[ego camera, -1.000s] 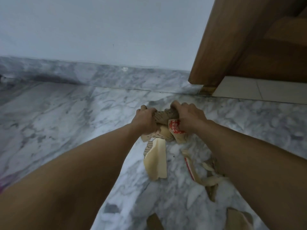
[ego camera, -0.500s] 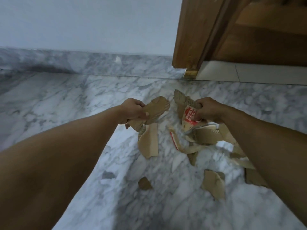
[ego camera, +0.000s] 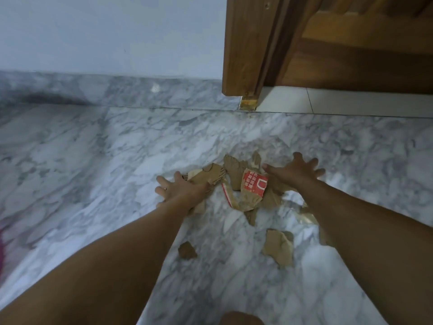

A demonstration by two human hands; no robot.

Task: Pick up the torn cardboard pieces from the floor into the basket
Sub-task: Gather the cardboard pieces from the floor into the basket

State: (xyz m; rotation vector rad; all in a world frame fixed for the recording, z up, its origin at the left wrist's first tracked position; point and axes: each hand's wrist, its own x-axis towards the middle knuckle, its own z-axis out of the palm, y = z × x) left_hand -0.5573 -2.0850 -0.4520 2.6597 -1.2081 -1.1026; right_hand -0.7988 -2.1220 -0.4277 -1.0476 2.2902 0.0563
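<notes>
Both your hands, left [ego camera: 180,190] and right [ego camera: 295,171], spread fingers flat, grasping nothing, over cardboard pieces [ego camera: 243,186] on marble floor [ego camera: 93,160].

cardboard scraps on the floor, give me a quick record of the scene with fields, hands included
surface: grey-white marble floor
main pile: torn brown cardboard pieces between the hands
marked piece: red printed scrap in the pile
loose scraps: small piece and larger piece nearer the camera
left hand: fingers spread, over the pile's left edge, gripping nothing
right hand: fingers spread, over the pile's right edge, gripping nothing
background: wooden door frame
basket: not in view
</notes>
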